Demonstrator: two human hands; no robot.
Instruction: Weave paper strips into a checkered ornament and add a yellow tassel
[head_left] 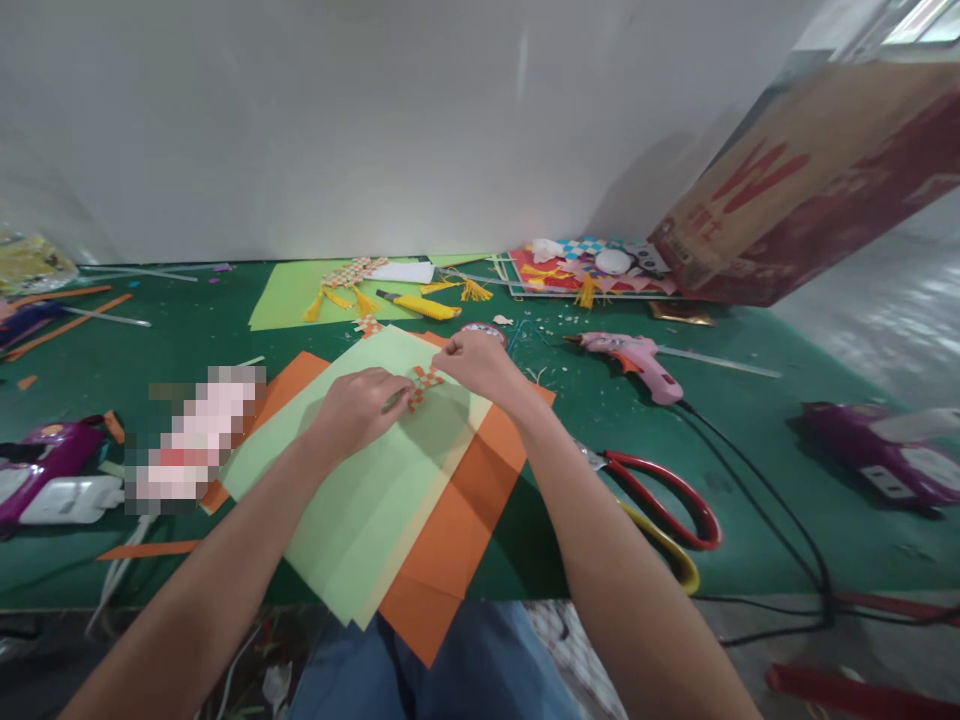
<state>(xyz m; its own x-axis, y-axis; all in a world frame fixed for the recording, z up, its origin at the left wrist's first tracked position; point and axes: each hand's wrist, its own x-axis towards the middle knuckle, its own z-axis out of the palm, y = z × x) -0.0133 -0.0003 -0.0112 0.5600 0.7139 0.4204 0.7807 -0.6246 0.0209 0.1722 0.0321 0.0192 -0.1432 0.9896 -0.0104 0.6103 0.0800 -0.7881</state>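
Small checkered weave in hand over the pale green sheet

The small checkered weave, orange and pale, is above the far part of the pale green sheet. The left hand has thumb and fingers pinched together on its near end. The right hand is bent at its other end, fingertips drawn close; whether they grip a strip or only touch it, I cannot tell

Some of the weaving looks done, since the checks already cross in a clear pattern. No tassel shows on this piece, whereas the larger woven piece, beyond the sheet, lies with yellow tassels beside it. By that comparison the one in hand seems the less finished, though fingers hide its ends and how much is left is unclear

Another checkered scrap lies at the sheet's far corner, with a yellow cutter just past it. Orange sheets stick out from beneath the sheet. To its right are a pink glue gun and, nearer, scissors with a red handle
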